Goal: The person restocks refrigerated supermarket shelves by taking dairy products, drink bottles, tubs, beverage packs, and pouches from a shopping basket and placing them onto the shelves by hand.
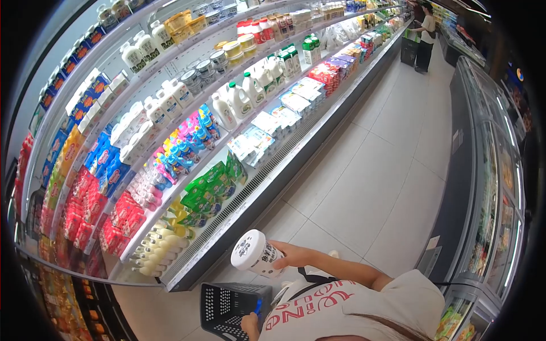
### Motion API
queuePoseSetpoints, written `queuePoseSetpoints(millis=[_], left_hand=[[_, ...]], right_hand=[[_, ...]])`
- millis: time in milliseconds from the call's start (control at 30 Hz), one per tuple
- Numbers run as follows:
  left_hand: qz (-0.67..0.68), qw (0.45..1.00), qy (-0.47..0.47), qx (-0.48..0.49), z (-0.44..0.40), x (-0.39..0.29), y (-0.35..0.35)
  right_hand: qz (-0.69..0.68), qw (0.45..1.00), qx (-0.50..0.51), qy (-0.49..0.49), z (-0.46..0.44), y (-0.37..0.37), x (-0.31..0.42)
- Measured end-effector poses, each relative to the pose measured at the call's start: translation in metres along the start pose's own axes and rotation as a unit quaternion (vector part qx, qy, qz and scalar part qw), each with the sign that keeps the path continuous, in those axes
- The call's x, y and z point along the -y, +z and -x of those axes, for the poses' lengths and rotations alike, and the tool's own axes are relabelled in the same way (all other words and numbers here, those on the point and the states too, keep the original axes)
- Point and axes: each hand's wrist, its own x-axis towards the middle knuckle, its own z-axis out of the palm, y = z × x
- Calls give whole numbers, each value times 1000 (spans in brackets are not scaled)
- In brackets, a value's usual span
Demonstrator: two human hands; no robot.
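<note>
My right hand is closed around the side of a white tub, which has a printed white lid and dark lettering. The tub is tilted, its lid facing up and left, above the floor beside the lower shelf. At the bottom of the view, my left hand grips a dark grey shopping basket by its blue handle. Holes pattern the basket's walls, and no goods show in the visible part of its inside. My left forearm is mostly out of view.
A long refrigerated shelf runs along the left, stocked with milk jugs, yogurt tubs, green packs and red packs. Glass-sided freezers line the right. Down the tiled aisle, a person stands by a dark basket.
</note>
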Motion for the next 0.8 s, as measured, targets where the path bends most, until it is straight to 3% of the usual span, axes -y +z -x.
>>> queuePoseSetpoints(millis=[67,200,400,500,633,800], left_hand=[[-4,996,-48,-81,12,-15,2],[-6,988,-47,-148,40,-50,-13],[13,992,-10,-128,38,-83,9],[77,992,-37,-89,113,-144,-37],[83,985,-33,-147,102,-166,11],[122,986,-80,-86,111,-214,9]], right_hand=[[37,999,-9,-20,29,-24,19],[0,997,-62,-47,71,-68,42],[-11,985,-161,-55,100,-128,74],[-83,984,-131,-93,98,-162,84],[-101,978,-118,-136,84,-201,106],[-109,978,-107,-143,58,-240,152]])
